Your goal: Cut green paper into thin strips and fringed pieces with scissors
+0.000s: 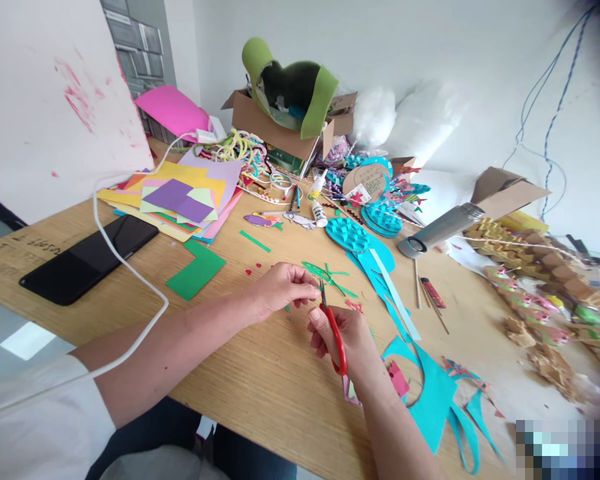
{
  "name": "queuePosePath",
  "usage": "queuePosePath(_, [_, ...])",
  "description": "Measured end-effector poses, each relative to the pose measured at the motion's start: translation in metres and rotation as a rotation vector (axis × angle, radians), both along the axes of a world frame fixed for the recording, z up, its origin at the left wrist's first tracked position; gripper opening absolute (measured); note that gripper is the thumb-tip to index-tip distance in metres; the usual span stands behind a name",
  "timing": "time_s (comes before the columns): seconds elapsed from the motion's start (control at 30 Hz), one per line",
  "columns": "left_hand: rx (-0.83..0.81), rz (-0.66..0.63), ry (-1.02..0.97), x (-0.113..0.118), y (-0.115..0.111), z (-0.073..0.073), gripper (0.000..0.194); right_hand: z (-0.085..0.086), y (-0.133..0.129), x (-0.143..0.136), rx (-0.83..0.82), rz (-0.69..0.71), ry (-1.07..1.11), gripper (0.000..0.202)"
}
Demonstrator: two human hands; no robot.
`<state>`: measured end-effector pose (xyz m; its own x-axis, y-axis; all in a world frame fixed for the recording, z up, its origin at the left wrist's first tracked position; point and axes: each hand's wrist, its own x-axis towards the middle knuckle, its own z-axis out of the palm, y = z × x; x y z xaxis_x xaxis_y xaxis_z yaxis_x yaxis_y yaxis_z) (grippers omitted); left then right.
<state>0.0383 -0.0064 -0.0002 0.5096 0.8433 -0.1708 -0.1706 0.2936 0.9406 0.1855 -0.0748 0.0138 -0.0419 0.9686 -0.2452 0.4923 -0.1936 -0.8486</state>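
Observation:
Near the middle of the wooden table (260, 387), my right hand (343, 337) grips red-handled scissors (339, 347), their blades pointing away from me. My left hand (290, 290) is pinched closed just left of the blade tips; a tiny green scrap seems to be at its fingertips, too small to make out well. Thin green cut strips (330, 275) lie just beyond the blades. A green sheet (197, 269) with a notched corner rests to the left, and a narrow green strip (255, 241) lies above it. Small red bits (249, 272) are scattered left of my fingers.
A black phone (87, 259) and stacked coloured sheets (180, 200) lie left, with a white cable (130, 267) crossing over my left arm. Blue cut sheets (430, 393) spread right, below a grey cylinder (440, 230). Boxes (280, 133), glue bottles (319, 215) and egg-carton crafts (545, 307) stand around.

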Motion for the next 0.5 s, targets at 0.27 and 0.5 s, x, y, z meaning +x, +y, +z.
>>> queuePosePath(0.27, [0.0,0.005,-0.018,-0.0013,-0.0003,0.0032,0.014,0.0024,-0.0003,-0.0006,-0.02,-0.004,0.022,0.052])
queuePosePath(0.5, [0.018,0.025,-0.025,-0.0008,0.0014,0.0026,0.013,-0.0001,0.0002,0.0011,-0.015,0.007,0.018,0.052])
